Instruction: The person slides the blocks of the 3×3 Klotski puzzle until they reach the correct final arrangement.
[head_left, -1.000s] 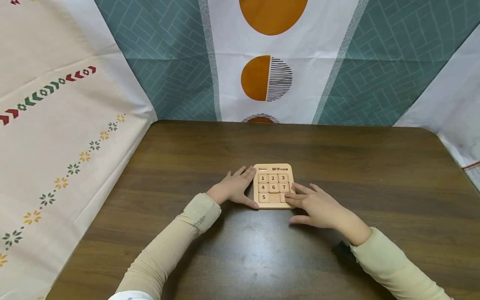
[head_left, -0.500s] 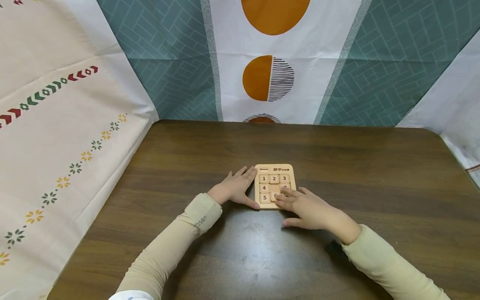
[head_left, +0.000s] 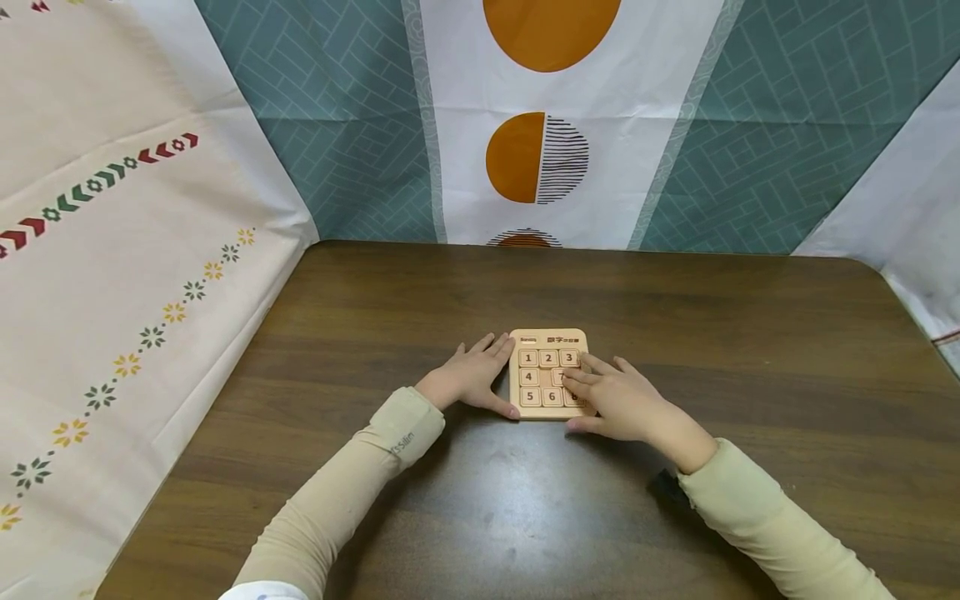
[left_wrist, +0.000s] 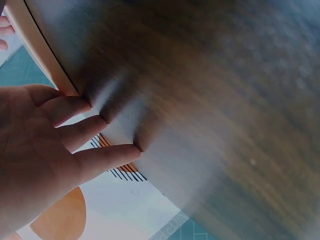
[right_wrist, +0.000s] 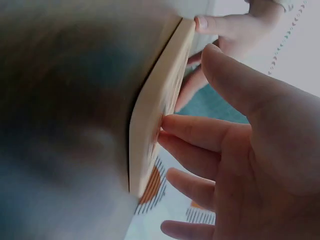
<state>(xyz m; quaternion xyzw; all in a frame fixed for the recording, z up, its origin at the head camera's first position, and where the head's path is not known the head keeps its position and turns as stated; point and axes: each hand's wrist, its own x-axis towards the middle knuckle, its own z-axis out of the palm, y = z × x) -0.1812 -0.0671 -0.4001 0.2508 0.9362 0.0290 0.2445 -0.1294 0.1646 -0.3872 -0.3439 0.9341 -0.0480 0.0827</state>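
A wooden number slide puzzle [head_left: 542,340] lies on the table. Its top row reads 1, 2, 3; tile 4 [head_left: 528,377] is at the left of the middle row, and 5, 6 and 8 run along the bottom. Tile 7 [head_left: 557,377] sits partly over from the right column, with a gap to its left. My right hand [head_left: 626,404] presses its fingertips there, two of them touching the board's face in the right wrist view. My left hand [head_left: 472,375] rests spread on the table, fingertips and thumb against the puzzle's left edge.
The dark brown wood table [head_left: 375,292] reaches back to a patterned curtain [head_left: 360,125]. A pale printed cloth [head_left: 150,250] hangs along the left side. Beneath my right wrist shows a small black object [head_left: 667,487].
Tile 6 has gone from the middle down into the bottom row, then tile 7 slid partly left. My right hand moved left, then slightly upward. The left hand stayed at the edge.
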